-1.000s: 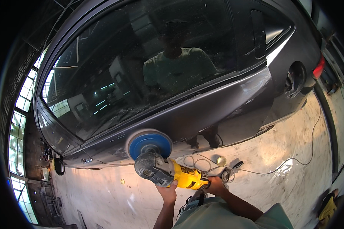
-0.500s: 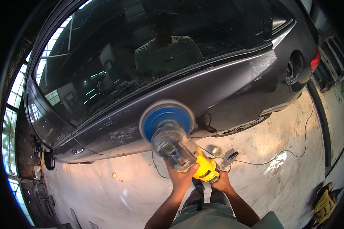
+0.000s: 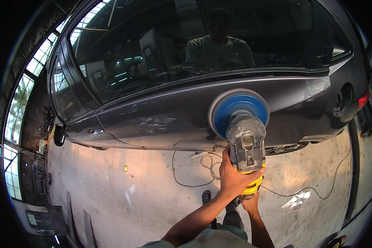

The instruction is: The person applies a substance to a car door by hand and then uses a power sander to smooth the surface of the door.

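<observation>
A grey-and-yellow power polisher (image 3: 247,142) is in both my hands. My left hand (image 3: 232,177) wraps round its dusty grey body from the left side, thumb across toward the yellow part. Nearer my body, my right hand (image 3: 251,202) closes round the rear end, its fingers partly hidden by the tool. The polisher's round blue disc with a pale rim (image 3: 239,108) is blurred at its edge and lies against the side of a dark grey car (image 3: 186,99), below the window. Whitish scuffs (image 3: 157,123) show on the panel left of the disc.
A power cable (image 3: 173,165) loops across the pale floor (image 3: 153,206) beneath the car and runs off right. The car's chrome door handle (image 3: 96,132) and side mirror (image 3: 59,135) are at left. A small round lid-like thing (image 3: 125,168) lies on the floor.
The polisher and both hands have moved right along the car's side, and the tool now points straighter ahead. The view has shifted, and a foot shows on the floor.
</observation>
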{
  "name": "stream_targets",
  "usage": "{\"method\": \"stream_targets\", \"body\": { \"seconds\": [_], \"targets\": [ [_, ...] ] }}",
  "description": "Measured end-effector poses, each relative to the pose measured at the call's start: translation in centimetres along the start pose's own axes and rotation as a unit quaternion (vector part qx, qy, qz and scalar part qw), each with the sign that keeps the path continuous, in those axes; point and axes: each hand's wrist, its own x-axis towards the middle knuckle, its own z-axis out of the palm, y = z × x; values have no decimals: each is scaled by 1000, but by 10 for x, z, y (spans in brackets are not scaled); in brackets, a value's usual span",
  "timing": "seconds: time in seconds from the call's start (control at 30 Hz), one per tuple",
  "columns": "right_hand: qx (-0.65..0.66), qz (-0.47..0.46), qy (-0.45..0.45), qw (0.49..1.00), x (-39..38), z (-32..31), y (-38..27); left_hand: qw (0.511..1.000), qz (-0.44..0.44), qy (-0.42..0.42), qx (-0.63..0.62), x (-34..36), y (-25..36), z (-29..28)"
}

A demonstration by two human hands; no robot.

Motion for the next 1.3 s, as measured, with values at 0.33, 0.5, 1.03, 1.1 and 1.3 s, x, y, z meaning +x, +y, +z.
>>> {"method": "stream_targets", "body": {
  "seconds": [0.33,0.5,1.03,1.1,1.3],
  "targets": [
    [-125,-62,-56,989,13,85,33,988,-63,60,-124,-7,-71,-110],
    [-208,-72,-95,971,31,147,51,976,-58,143,-156,-9,-127,-185],
    [-364,-112,-206,902,85,334,54,930,1,300,-215,8,-261,-360],
    [-384,-109,-223,889,81,331,59,932,-2,294,-214,6,-261,-358],
    [-299,-133,-165,930,65,296,70,947,22,270,-171,8,-216,-313]
  ]
}}
